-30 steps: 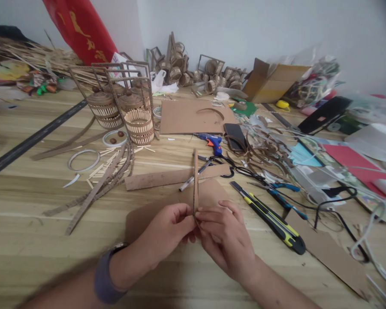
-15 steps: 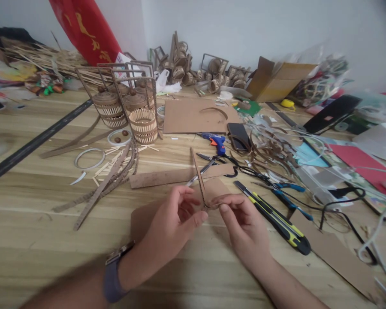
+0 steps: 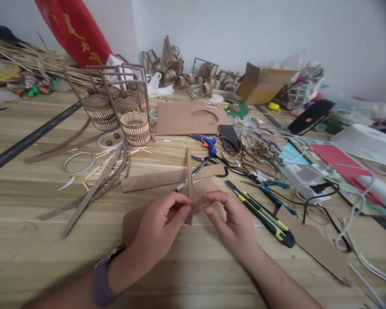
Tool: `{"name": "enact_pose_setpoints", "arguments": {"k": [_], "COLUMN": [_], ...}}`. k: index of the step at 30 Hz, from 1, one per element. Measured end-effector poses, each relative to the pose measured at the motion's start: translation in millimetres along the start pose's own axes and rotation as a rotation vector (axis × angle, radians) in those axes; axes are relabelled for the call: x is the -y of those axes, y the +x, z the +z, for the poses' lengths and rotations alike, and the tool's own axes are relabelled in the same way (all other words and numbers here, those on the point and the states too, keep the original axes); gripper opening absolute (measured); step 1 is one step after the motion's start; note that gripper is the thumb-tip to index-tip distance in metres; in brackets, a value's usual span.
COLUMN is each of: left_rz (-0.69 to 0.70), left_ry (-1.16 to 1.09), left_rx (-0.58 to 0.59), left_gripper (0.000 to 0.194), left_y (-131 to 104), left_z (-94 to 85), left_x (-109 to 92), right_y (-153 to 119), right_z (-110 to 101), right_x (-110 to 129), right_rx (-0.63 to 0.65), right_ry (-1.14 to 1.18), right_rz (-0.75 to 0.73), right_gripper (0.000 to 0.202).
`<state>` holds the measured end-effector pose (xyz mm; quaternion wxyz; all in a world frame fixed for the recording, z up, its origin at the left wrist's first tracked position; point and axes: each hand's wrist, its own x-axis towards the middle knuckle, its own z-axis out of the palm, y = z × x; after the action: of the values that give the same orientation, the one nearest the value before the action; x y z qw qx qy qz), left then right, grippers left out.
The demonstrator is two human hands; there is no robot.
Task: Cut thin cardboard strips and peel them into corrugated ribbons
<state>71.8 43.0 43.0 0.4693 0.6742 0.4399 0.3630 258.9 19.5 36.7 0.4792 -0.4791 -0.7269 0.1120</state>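
"One narrow cardboard strip (image 3: 189, 171) runs up and down the centre of the frame, and your left hand (image 3: 159, 227) pinches it near its lower end, thumb against forefinger."

"And your right hand (image 3: 234, 231)?"

"It's just beside the strip, with thumb and forefinger curled towards each other. I can't tell whether you grip anything there; the spot between your fingertips is blurred."

"What is under your wrists and in front of them?"

"A brown cardboard piece (image 3: 133, 219) shows beneath your hands on the table (image 3: 22, 249). Your strip crosses in front of a pen (image 3: 182, 185) and a wider cardboard band (image 3: 148, 180), which slants across the middle of the frame."

"Which tools are near you?"

"To the right of centre you have a yellow-and-black cutter (image 3: 259, 212), blade end towards the upper left, with blue-handled pliers (image 3: 278, 184) beyond it. Above centre is a blue glue gun (image 3: 209, 142), next to a dark phone (image 3: 229, 137)."

"And upper left of your frame?"

"An open slatted basket (image 3: 135, 128) stands in front of lidded ones with tall frames, below a red banner (image 3: 73, 34)."
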Motion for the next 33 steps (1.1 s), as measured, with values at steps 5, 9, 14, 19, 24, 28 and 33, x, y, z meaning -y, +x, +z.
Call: {"name": "enact_pose_setpoints", "arguments": {"k": [5,9,14,19,24,28,33], "left_rz": [-0.017,0.022,0.081,0.147,0.213,0.284,0.243], "left_ry": [0.043,0.088,0.091,0.124,0.194,0.21,0.12], "left_rx": [-0.091,-0.172,-0.171,-0.114,-0.101,-0.083,-0.058], "left_gripper": [0.017,0.014,0.011,0.008,0.008,0.014,0.016], "left_y": [-1.6,-2.0,-1.5,-2.2,-0.1,-0.4,-2.4], "left_z": [0.7,6.4,11.8,12.6,9.1,6.9,7.4], "left_x": [0.9,6.6,8.9,9.6,8.1,5.1,3.8], "right_y": [2.0,-1.6,-4.9,-4.5,-5.1,-5.3,-3.5], "right_z": [-0.7,12.6,19.6,14.3,13.1,13.0,11.6], "right_x": [-1.0,5.4,8.3,6.1,6.7,7.8,8.3], "right_rx": [0.04,0.159,0.111,0.041,0.029,0.006,-0.029], "right_ry": [-0.041,0.082,0.019,-0.17,-0.304,-0.327,-0.356], "right_rz": [0.06,0.139,0.183,0.026,-0.143,-0.169,-0.2], "right_gripper": [0.003,0.017,0.011,0.015,0.017,0.013,0.01]}}
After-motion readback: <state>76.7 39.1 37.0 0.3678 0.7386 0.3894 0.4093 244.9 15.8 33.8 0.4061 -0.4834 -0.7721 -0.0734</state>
